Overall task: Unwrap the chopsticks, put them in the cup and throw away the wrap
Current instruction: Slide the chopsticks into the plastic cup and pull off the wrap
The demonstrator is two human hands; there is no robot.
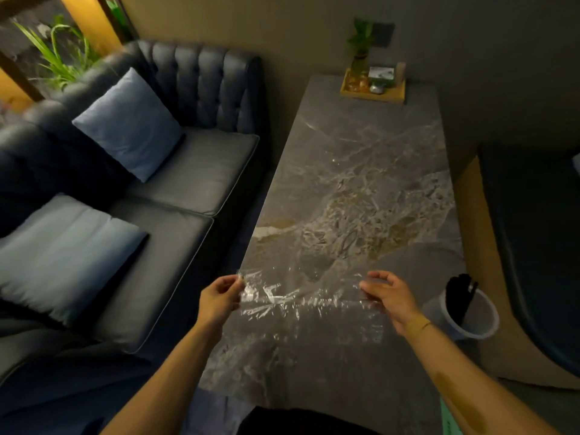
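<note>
Head view shows my left hand [219,298] and my right hand [389,298] each pinching one end of the clear wrap [301,304], stretched over the table [361,171]. Black chopsticks [459,298] stand in the white cup [483,324] beside my right hand.

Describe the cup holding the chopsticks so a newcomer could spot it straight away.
Start at the long grey marble table and follow its right edge toward the near end. Just beyond the person's right hand stands a white plastic cup, the only container there, with black chopsticks sticking up from it.
</note>
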